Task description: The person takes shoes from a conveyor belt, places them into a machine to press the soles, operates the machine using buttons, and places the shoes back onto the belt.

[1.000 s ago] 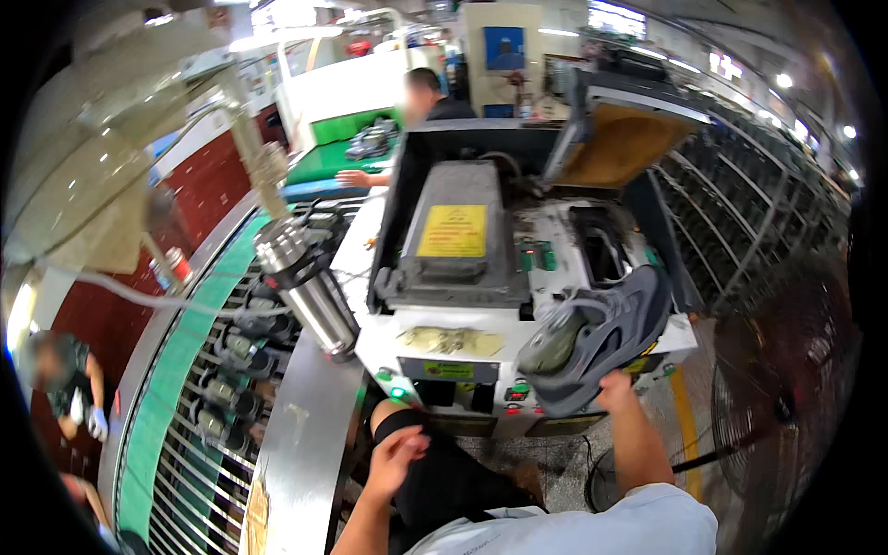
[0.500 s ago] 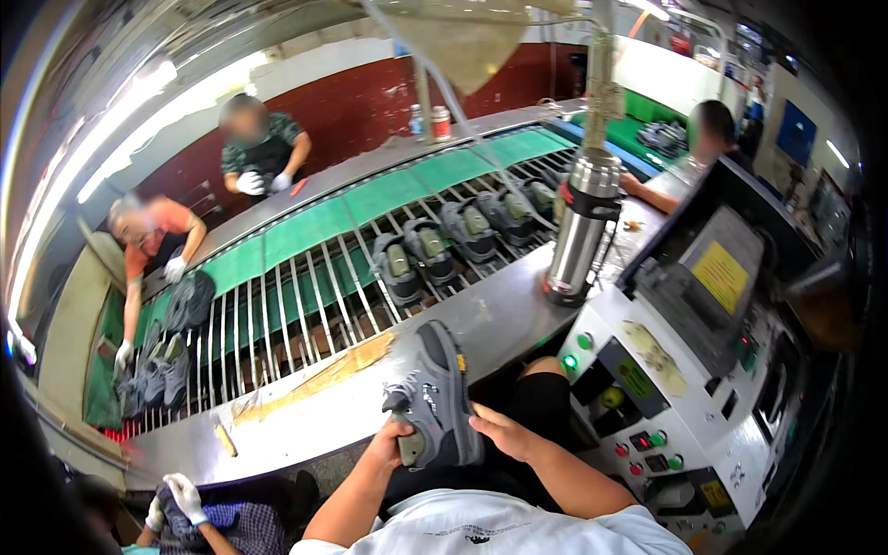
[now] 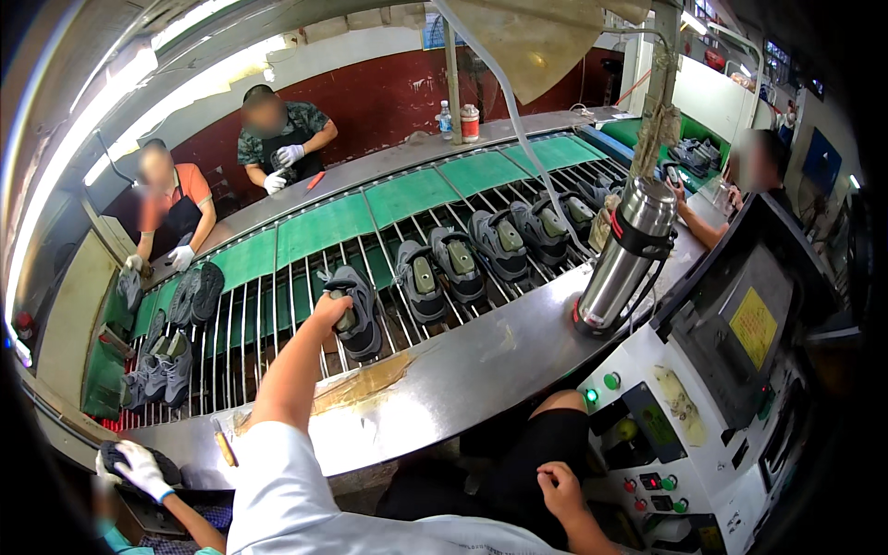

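Note:
A grey shoe [image 3: 359, 319] with an olive last in its opening is on the metal rollers, its dark sole side facing right. My left hand [image 3: 333, 313] reaches far out and is closed around the top of the last at the shoe's heel opening. To its right stands a row of several matching shoes [image 3: 421, 280] with olive lasts. My right hand [image 3: 561, 490] hovers by my right thigh, beside the machine, its fingers loosely curled and nothing visible in them.
The roller conveyor [image 3: 268, 324] carries green mats [image 3: 398, 196] along its far side. A steel thermos [image 3: 624, 259] stands on the metal ledge [image 3: 462, 379]; a white control machine [image 3: 647, 435] is at right. A knife-like tool [image 3: 225, 446] lies left. Several co-workers handle shoes around the line.
The grey shoe went from both hands over my lap onto the rollers, far and to the left, in my left hand. My right hand let go and dropped back to the right.

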The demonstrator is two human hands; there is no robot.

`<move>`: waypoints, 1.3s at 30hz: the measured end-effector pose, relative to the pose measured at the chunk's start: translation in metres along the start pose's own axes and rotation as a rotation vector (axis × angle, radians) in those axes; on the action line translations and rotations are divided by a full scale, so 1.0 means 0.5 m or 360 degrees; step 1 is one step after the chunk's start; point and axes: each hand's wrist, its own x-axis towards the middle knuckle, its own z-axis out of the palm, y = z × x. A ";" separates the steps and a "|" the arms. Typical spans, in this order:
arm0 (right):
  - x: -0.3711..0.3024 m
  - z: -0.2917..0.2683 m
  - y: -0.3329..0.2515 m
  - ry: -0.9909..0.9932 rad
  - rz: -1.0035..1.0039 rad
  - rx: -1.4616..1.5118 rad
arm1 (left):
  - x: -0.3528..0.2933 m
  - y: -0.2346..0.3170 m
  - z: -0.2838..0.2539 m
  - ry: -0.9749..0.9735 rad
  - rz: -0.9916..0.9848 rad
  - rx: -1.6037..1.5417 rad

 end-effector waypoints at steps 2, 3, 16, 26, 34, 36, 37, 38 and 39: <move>-0.005 0.001 0.001 0.0014 -0.0181 -0.0151 | 0.067 -0.079 0.040 0.0144 0.0080 -0.0086; -0.010 -0.001 -0.033 0.0070 -0.0145 -0.0201 | 0.059 -0.054 0.113 0.0248 0.0052 0.0083; 0.075 0.036 0.005 -0.0004 -0.0266 -0.0470 | -0.180 -0.137 0.109 0.0083 0.0325 -0.0023; 0.216 0.226 -0.123 -0.0491 -0.0514 -0.0184 | -0.101 -0.124 0.231 0.0597 0.0523 -0.0361; 0.361 0.488 -0.159 -0.0636 -0.1077 -0.0584 | -0.044 -0.147 0.190 0.0359 0.0721 -0.0325; 0.364 0.541 -0.176 -0.0562 -0.1197 -0.0820 | -0.035 -0.172 0.150 0.0024 0.0770 -0.0263; 0.359 0.552 -0.179 -0.0524 -0.1209 -0.0997 | -0.028 -0.183 0.105 -0.0132 0.0824 -0.0248; 0.362 0.546 -0.168 -0.0572 -0.1166 -0.0921 | -0.013 -0.192 0.065 -0.0306 0.0895 -0.0229; 0.363 0.538 -0.152 -0.0604 -0.1064 -0.0853 | 0.015 -0.199 0.008 -0.0534 0.0791 -0.0122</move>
